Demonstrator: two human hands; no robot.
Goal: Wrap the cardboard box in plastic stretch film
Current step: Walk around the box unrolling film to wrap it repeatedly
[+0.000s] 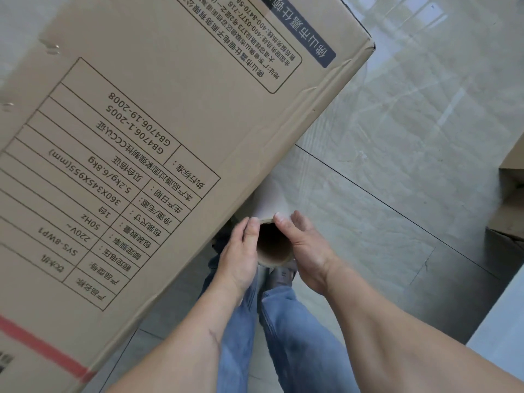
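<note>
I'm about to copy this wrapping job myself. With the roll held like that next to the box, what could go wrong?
1. Both hands, left hand and right hand, only cup the top end of the film roll; the grip looks light, so the roll might slip.
2. The roll hangs above the shoe.
3. The film stretched from the cardboard box may sag or bunch.

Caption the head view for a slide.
Both hands hold the stretch film roll upright beside the tall cardboard box.
</note>
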